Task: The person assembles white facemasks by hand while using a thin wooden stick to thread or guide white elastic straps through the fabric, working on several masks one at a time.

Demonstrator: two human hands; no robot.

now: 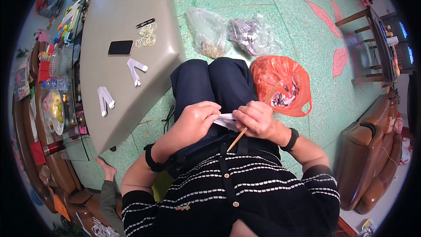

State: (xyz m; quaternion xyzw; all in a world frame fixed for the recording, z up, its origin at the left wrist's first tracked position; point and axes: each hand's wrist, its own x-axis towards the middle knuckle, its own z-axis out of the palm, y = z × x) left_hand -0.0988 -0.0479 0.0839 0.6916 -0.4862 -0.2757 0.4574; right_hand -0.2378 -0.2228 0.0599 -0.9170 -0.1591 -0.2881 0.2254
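So over my lap [193,83], red bag [264,71] beside my right knee, I had both hands closed: the right hand [258,120] clutched a slanting wooden stick [237,141], and it and my left hand [197,119] pinched the white strip [226,116] crosswise between them, about equally near.

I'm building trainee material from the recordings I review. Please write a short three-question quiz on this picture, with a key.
1. Multiple choice: what do the left hand and right hand hold stretched between them?
a) a dark phone
b) a white strip
c) a clear bag

2. True or false: the red plastic bag lies to the left of the person's legs.

3. Count: how many V-shaped white pieces lie on the grey padded bench?

Key:
1. b, the white strip.
2. False; the red plastic bag is on the right side of the legs.
3. Two.
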